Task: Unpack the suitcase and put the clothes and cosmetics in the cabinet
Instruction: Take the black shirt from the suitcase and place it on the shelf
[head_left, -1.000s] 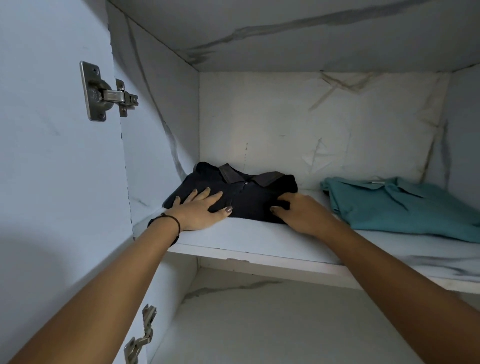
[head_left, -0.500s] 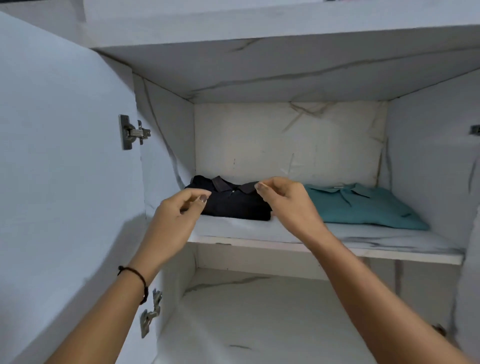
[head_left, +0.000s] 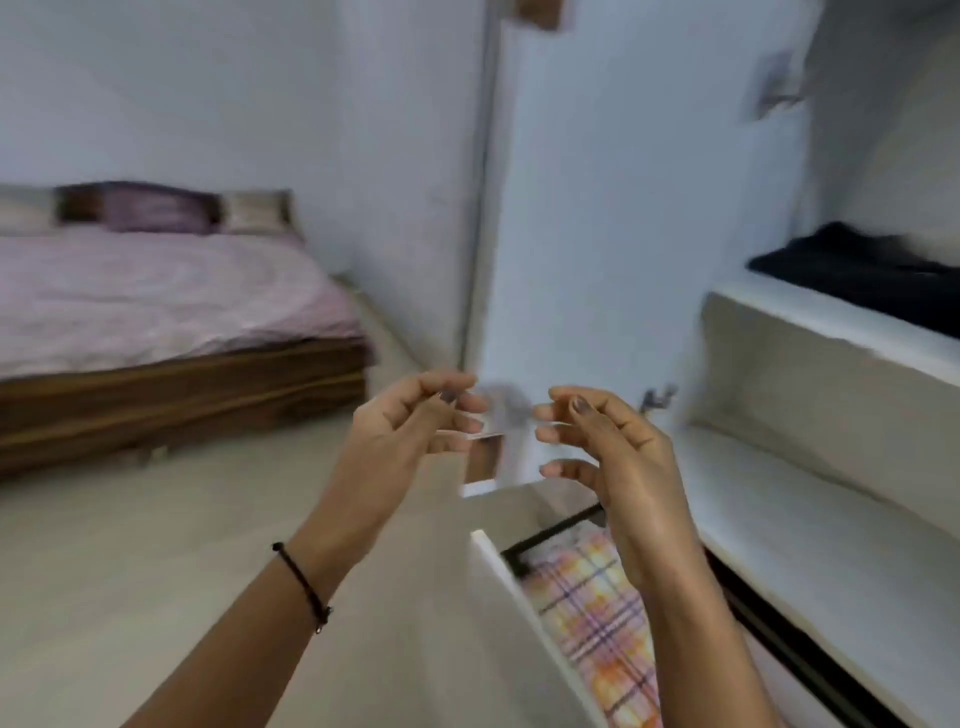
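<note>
Both of your hands were empty: your left hand (head_left: 410, 426) and your right hand (head_left: 618, 462) hung in mid-air in front of you. The palms were turned toward each other and the fingers were loosely curled around nothing, with the fingertips of the two hands near each other but apart. Under everything ran a pale floor (head_left: 130, 571). On it, off to your left and well apart from your hands, stood a bed (head_left: 156, 312) with a dark wooden base and a rumpled mauve cover. To your right was the white cabinet (head_left: 779, 384), and its door (head_left: 613, 208) stood open behind your hands. Inside the cabinet, an upper shelf (head_left: 831, 325) carried the dark shirt (head_left: 852, 265), which lay folded at the shelf's left end, well up and to the right of your right hand. Motion blur hid the shirt's finer detail. Beneath that was a lower shelf (head_left: 831, 519), and below it a drawer (head_left: 514, 592) was pulled out toward you, its white front panel nearest your body. A plaid cloth (head_left: 592, 623) in orange, pink and dark lines lay inside the drawer, and your right forearm crossed above it. At the head of the bed several pillows (head_left: 150, 210) leaned in a row against the wall, a purple one between paler ones. You wore a thin black bracelet (head_left: 304, 587) around your left wrist. A small metal hinge (head_left: 657, 399) showed on the door just to the right of your right hand, too smeared to read clearly.
</note>
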